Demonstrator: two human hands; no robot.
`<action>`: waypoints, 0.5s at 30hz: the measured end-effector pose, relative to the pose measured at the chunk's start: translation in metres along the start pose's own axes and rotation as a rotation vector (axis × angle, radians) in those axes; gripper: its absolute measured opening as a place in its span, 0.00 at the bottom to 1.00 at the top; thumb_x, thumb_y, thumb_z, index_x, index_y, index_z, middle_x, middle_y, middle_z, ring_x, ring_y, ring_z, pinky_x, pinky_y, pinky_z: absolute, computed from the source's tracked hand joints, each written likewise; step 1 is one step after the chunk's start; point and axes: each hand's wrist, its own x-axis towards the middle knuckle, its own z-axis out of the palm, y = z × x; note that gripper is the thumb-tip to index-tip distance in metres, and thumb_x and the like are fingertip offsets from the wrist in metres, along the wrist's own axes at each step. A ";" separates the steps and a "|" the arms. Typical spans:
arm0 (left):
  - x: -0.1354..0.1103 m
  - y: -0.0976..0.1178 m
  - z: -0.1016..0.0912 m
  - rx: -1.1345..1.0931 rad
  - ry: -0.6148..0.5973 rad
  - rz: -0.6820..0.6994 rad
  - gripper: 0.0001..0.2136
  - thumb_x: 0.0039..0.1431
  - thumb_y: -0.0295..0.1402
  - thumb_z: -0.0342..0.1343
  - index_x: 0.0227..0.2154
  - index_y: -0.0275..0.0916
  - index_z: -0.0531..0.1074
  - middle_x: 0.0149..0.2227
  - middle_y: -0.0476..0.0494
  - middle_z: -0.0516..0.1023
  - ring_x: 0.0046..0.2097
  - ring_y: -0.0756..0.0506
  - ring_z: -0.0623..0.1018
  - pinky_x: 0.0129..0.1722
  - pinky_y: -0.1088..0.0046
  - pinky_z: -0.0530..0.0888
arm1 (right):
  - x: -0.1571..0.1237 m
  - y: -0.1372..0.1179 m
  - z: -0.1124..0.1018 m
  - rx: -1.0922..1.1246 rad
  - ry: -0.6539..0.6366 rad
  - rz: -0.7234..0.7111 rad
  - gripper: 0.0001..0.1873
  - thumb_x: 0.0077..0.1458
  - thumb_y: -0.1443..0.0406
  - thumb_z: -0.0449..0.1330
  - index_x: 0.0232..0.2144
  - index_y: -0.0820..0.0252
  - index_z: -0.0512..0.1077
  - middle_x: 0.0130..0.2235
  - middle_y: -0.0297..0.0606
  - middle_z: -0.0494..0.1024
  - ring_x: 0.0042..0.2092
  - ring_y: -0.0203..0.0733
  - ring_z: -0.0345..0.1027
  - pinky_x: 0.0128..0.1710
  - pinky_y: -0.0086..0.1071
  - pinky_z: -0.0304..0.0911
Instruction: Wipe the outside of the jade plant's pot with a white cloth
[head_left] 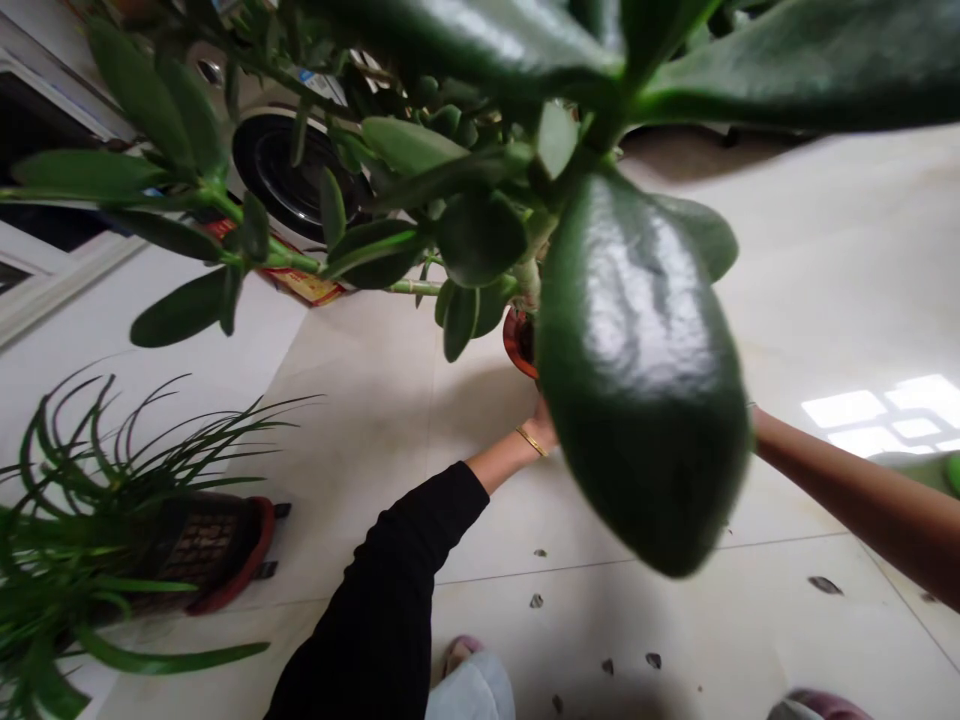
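Observation:
A tall jade plant (pixel 480 235) with thick glossy leaves fills the upper view, one large leaf (pixel 645 400) very close to the camera. Below its stem, part of a reddish-brown flower pot (pixel 517 345) shows. My left hand (pixel 543 425), with a gold bracelet at the wrist, reaches to the pot's near side. Its fingers are hidden behind the large leaf, so its grip cannot be made out. From the right my bare right forearm (pixel 847 490) reaches in toward the pot. The same leaf covers my right hand.
A spider-like grassy plant in a dark pot (pixel 266 550) stands on a wheeled base at the left. Behind the branches is a front-loading washing machine (pixel 289 170). Several dried leaf bits (pixel 654 661) lie on the tiled floor (pixel 360 400). My feet are at the bottom edge.

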 end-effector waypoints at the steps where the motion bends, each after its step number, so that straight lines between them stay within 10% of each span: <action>1: -0.001 -0.002 -0.001 0.005 0.006 0.012 0.19 0.75 0.26 0.45 0.59 0.42 0.75 0.52 0.38 0.83 0.43 0.46 0.85 0.38 0.74 0.79 | 0.001 -0.003 0.000 -0.011 0.002 -0.003 0.30 0.60 0.74 0.52 0.61 0.51 0.73 0.58 0.46 0.79 0.38 0.44 0.77 0.35 0.37 0.72; 15: -0.040 -0.075 -0.015 0.074 0.128 0.079 0.20 0.67 0.16 0.50 0.52 0.40 0.79 0.50 0.45 0.86 0.39 0.49 0.87 0.33 0.78 0.78 | 0.042 -0.078 0.016 -0.047 -0.124 -0.066 0.22 0.69 0.71 0.51 0.61 0.63 0.73 0.56 0.50 0.79 0.37 0.40 0.78 0.38 0.33 0.69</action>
